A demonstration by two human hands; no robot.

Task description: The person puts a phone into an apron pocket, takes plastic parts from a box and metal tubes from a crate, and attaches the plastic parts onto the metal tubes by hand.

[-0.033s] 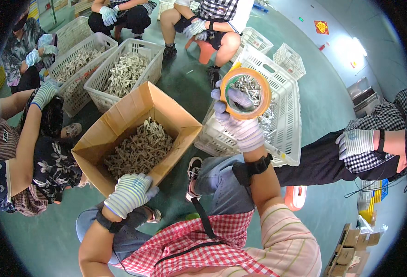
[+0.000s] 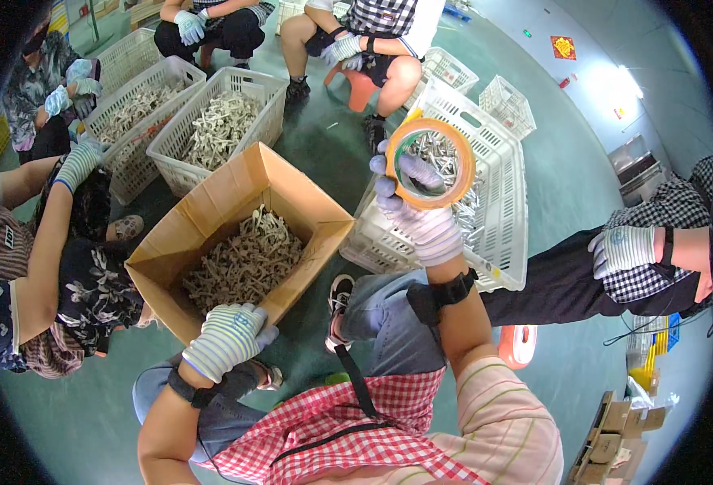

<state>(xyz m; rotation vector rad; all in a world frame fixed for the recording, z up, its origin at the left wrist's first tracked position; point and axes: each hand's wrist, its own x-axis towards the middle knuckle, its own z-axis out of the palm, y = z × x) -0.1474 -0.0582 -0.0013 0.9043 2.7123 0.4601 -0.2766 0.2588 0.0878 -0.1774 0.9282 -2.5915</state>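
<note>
My right hand (image 2: 421,222), in a striped glove, holds up a roll of orange-yellow tape (image 2: 463,179). Its fingers wrap the left side of the ring, and one passes through the hole. Behind the roll is a white plastic crate (image 2: 506,218) with shiny silver metal pieces (image 2: 471,217) in it. My left hand (image 2: 225,341), also gloved, is closed over the near rim of an open cardboard box (image 2: 312,202). Part of its grip is hidden by the glove. A heap of small dull-grey pieces (image 2: 247,263) lies inside the box.
More white crates (image 2: 166,166) with similar pieces stand beyond the box. Gloved co-workers sit around: one at left (image 2: 41,242), two at the far side, one at right (image 2: 627,250). A red stool (image 2: 518,346) is by my right arm. Cartons (image 2: 615,436) are stacked lower right.
</note>
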